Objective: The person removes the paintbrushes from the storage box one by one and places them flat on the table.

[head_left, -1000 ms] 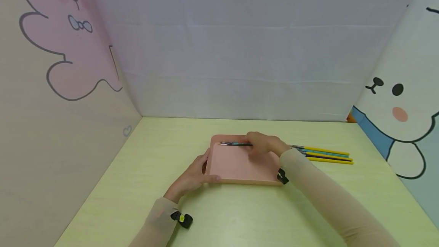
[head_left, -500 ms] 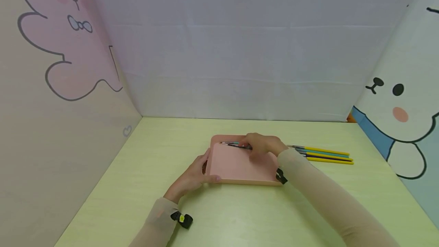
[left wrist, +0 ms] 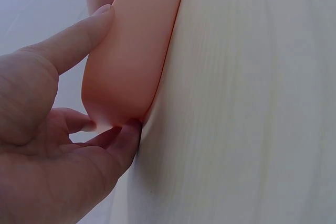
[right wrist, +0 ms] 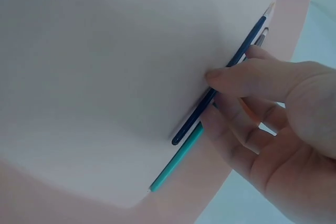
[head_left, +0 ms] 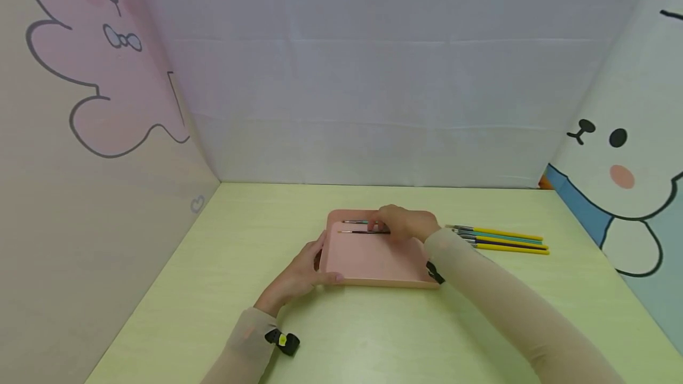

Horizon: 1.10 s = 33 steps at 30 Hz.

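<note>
A shallow pink tray lies on the pale green table. My left hand grips its near-left corner, thumb along the rim and fingers tucked under the tray. My right hand reaches over the tray's far side. In the right wrist view its thumb and fingers pinch a dark blue paintbrush that lies on the tray floor. A teal paintbrush lies just beyond it, against the far rim. Both brushes point left.
Several more paintbrushes with yellow, teal and dark handles lie on the table right of the tray. Cartoon-printed panels wall the table on the left, back and right.
The dark brush has come away from the teal one toward me and now lies on the tray floor. My right hand has shifted slightly left. My left hand has not moved.
</note>
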### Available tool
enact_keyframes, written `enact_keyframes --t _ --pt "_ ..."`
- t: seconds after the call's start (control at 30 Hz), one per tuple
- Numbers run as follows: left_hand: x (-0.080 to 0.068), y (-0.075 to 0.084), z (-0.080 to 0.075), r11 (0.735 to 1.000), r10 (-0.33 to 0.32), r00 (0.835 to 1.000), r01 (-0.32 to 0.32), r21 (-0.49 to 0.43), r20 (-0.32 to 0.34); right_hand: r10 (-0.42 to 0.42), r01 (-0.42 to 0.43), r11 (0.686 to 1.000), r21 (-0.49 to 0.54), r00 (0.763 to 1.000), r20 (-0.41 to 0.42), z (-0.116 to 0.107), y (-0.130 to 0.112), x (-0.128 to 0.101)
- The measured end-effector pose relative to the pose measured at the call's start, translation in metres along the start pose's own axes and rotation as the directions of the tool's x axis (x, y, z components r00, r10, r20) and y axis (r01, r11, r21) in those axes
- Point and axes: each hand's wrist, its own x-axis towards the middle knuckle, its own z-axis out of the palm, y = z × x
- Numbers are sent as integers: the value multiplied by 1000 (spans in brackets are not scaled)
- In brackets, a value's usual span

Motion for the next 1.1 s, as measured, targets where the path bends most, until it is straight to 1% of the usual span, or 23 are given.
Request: enact_keyframes --t 0.13,0.3,0.47,0.6,0.73,0.83,1.0,1.1 --pt "0 0 0 1000 -3 1000 3 0 1 10 -10 1000 -20 1000 -20 2 -2 2" --pt "0 0 0 1000 6 1000 -6 -13 10 11 -11 1000 -8 999 -35 2 -2 3" --pt "0 1 0 1000 12 1000 -12 -20 11 -21 21 1000 0 999 -32 1 -1 2" --pt "-1 1 0 999 23 1000 -23 -23 17 -46 46 999 16 999 -14 -3 -2 -2" --pt "-1 2 1 999 26 999 -25 -34 20 -50 50 998 27 999 -9 -7 2 -8" --pt "-1 2 2 999 20 1000 -19 -34 17 -69 70 997 44 997 -30 -10 6 -14" --pt "0 2 2 1000 -3 1000 3 -12 2 -136 142 987 75 988 -75 -19 13 -27" --pt "-1 2 2 1000 2 1000 -2 -19 7 -156 164 983 83 983 -94 -24 18 -35"
